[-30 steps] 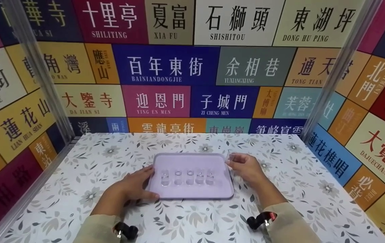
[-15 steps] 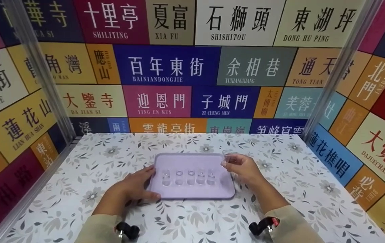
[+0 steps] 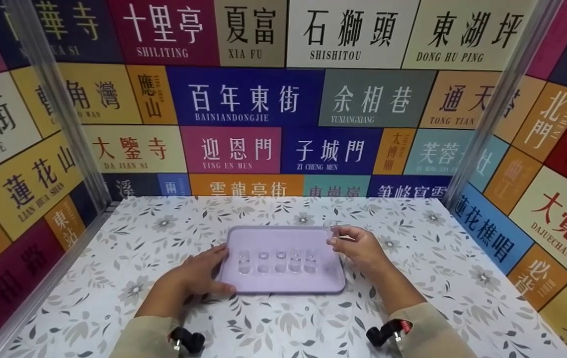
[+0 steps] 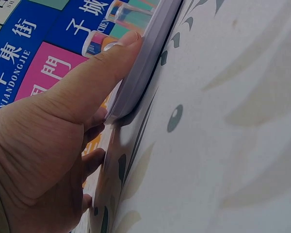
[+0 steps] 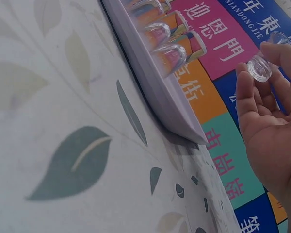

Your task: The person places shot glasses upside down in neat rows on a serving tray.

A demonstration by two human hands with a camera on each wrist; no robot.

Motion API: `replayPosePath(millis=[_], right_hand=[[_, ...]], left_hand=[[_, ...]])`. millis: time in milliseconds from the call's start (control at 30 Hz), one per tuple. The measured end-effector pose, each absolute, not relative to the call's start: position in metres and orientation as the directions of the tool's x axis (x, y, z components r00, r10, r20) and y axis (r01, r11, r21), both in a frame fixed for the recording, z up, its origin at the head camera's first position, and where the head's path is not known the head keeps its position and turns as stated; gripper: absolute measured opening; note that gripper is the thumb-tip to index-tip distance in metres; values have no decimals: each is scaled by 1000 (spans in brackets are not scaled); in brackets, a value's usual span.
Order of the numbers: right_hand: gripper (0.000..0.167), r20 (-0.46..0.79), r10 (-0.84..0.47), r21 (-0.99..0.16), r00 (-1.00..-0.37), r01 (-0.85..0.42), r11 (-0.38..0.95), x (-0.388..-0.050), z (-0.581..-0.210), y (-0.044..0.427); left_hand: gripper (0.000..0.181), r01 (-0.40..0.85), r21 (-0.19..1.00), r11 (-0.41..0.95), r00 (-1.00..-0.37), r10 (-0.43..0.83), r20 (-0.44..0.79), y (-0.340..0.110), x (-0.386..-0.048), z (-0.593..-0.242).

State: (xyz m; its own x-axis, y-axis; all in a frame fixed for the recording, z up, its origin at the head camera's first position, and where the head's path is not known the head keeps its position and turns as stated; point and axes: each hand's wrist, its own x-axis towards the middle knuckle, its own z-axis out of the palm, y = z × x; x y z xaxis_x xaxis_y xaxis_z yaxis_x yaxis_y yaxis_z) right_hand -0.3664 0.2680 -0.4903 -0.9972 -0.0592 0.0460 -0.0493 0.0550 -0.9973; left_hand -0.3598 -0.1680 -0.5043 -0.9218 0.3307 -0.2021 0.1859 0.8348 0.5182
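A pale purple tray (image 3: 283,237) lies on the table with several small clear glasses (image 3: 280,263) standing in a row across its middle. My left hand (image 3: 199,272) holds the tray by its left end. In the left wrist view the thumb (image 4: 99,73) lies over the rim, while the other fingers stay low at the tray's edge. Above the far right corner of the tray, my right hand (image 3: 363,246) pinches another small clear glass (image 5: 260,68) between thumb and fingertips. That glass is raised and looks tilted; whether it contains anything I cannot tell.
A white cloth with grey leaves and flowers covers the table (image 3: 129,233). Colourful panels with printed characters (image 3: 246,97) stand behind and at both sides. Clear upright posts (image 3: 487,109) rise at the back corners. A black wrist device (image 3: 186,340) sits at each sleeve.
My right hand has moved slightly left with the glass, from beside the tray to over its far right corner. The left hand and the row of glasses stay in place.
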Motion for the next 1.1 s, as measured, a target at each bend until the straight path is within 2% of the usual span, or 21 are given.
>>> replayPosePath(millis=[267, 600, 1100], right_hand=[[47, 64, -17, -998, -998, -64, -26, -369, -493, 269], [34, 50, 33, -997, -998, -52, -58, -372, -495, 272], [48, 90, -33, -995, -995, -91, 32, -374, -498, 269]], left_hand=[[121, 186, 520, 834, -922, 331, -201, -168, -360, -506], [121, 174, 520, 836, -923, 322, -210, -168, -361, -506], [121, 206, 508, 836, -920, 342, -191, -168, -360, -506]])
